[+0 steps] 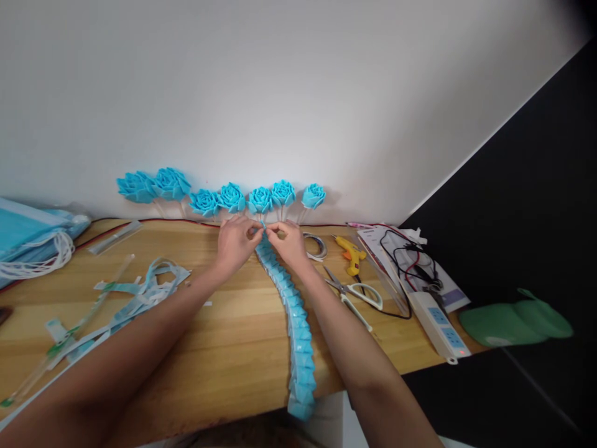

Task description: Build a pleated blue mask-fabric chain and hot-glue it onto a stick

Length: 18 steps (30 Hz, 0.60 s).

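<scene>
A long strip of blue folded petals (298,330) runs from the table's front edge up to my two hands near the back. My left hand (236,239) pinches the narrow far end of this strip between thumb and forefinger. From the other side my right hand (288,241) pinches the same end, its fingertips almost touching those of the left. The fingers partly cover the tip, so its exact shape there is hidden. Just behind my hands, several blue flowers on stems, among them one flower (260,200), lean against the wall.
Right of my hands lie a coil of wire (315,247), white-handled scissors (357,291), a yellow glue gun (351,255), and a power strip (441,326). A green bottle (513,320) is at far right. Blue scraps (149,289) and a blue sheet stack (28,230) lie left.
</scene>
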Each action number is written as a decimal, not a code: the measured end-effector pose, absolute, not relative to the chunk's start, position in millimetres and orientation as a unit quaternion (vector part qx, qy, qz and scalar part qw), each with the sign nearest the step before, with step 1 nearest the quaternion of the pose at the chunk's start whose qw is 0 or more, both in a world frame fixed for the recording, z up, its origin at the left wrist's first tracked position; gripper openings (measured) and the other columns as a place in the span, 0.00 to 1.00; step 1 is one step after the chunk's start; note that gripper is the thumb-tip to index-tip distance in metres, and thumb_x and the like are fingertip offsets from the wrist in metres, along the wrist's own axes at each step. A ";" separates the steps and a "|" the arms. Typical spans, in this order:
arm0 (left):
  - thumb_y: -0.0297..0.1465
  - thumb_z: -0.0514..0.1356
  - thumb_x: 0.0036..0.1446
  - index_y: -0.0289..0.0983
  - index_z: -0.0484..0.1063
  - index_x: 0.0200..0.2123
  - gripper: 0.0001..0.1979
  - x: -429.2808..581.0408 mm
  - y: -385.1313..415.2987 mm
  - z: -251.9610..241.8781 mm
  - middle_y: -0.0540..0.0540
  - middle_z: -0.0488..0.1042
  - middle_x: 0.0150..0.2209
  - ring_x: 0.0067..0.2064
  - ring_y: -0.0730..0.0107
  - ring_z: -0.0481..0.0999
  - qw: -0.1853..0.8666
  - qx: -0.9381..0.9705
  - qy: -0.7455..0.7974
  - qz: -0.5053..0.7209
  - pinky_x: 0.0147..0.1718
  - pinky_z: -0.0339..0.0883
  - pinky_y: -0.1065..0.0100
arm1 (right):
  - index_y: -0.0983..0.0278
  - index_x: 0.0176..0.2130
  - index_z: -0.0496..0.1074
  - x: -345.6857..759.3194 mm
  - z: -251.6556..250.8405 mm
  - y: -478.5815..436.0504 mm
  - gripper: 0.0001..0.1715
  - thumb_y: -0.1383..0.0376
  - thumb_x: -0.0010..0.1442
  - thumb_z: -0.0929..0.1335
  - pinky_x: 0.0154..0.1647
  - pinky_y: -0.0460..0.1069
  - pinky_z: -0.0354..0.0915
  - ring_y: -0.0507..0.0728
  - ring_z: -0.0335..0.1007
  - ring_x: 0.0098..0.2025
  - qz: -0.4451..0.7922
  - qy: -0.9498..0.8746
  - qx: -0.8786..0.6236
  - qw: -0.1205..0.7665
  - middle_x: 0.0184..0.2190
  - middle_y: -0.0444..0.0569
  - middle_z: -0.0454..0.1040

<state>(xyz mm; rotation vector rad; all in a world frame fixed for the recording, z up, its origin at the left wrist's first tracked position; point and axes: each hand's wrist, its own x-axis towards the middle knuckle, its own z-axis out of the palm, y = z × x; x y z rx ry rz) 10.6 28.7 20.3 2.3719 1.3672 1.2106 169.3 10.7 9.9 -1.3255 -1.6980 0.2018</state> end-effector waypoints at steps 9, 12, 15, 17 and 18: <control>0.28 0.59 0.56 0.39 0.80 0.33 0.09 10.7 31.0 19.5 0.46 0.79 0.30 0.37 0.59 0.74 0.095 0.788 0.454 0.406 0.38 0.59 0.61 | 0.59 0.31 0.77 170.0 7.8 10.8 0.07 0.64 0.59 0.68 0.61 0.55 0.57 0.55 0.74 0.37 0.087 -0.691 -0.551 0.459 0.32 0.42 0.81; 0.30 0.59 0.56 0.39 0.80 0.33 0.08 10.6 31.8 18.8 0.46 0.79 0.30 0.38 0.59 0.74 0.099 0.789 0.453 0.404 0.39 0.59 0.61 | 0.59 0.31 0.77 170.0 7.4 10.9 0.07 0.64 0.59 0.68 0.62 0.55 0.56 0.55 0.75 0.36 0.095 -0.689 -0.554 0.457 0.31 0.42 0.81; 0.32 0.60 0.57 0.40 0.80 0.32 0.07 10.5 32.2 18.2 0.46 0.78 0.29 0.37 0.59 0.74 0.100 0.785 0.456 0.406 0.39 0.59 0.62 | 0.60 0.31 0.77 169.5 7.2 11.0 0.07 0.65 0.59 0.68 0.61 0.55 0.56 0.55 0.75 0.36 0.092 -0.693 -0.549 0.459 0.31 0.43 0.81; 0.32 0.61 0.56 0.39 0.80 0.31 0.07 10.5 32.1 18.3 0.47 0.77 0.28 0.37 0.59 0.74 0.104 0.784 0.456 0.409 0.38 0.59 0.62 | 0.60 0.31 0.77 169.0 7.4 10.9 0.07 0.65 0.59 0.68 0.61 0.55 0.57 0.55 0.75 0.36 0.087 -0.696 -0.545 0.458 0.31 0.43 0.81; 0.31 0.61 0.56 0.39 0.80 0.31 0.07 10.5 32.1 18.5 0.47 0.77 0.27 0.36 0.60 0.73 0.106 0.783 0.456 0.410 0.38 0.59 0.62 | 0.60 0.31 0.77 168.7 7.6 10.8 0.07 0.65 0.59 0.68 0.60 0.55 0.57 0.55 0.75 0.36 0.084 -0.697 -0.546 0.457 0.31 0.44 0.81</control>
